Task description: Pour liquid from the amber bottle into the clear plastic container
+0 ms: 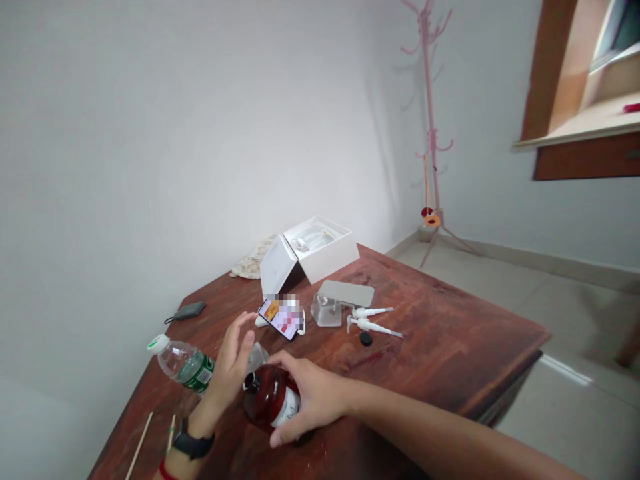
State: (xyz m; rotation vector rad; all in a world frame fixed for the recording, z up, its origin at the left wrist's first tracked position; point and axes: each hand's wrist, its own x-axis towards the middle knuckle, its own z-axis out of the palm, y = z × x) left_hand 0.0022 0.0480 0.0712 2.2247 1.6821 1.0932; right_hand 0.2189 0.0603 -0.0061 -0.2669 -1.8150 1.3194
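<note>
the right hand (313, 397) grips the round brown bottle with a white label (267, 399) on the reddish wooden table (425, 333). left of the bottle, the left hand (234, 357) is raised, fingers spread, holding nothing.

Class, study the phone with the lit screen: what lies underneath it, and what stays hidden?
Something white pokes out on both sides of the phone. The phone covers the middle, so whether it is one thing or several cannot be told.
</note>
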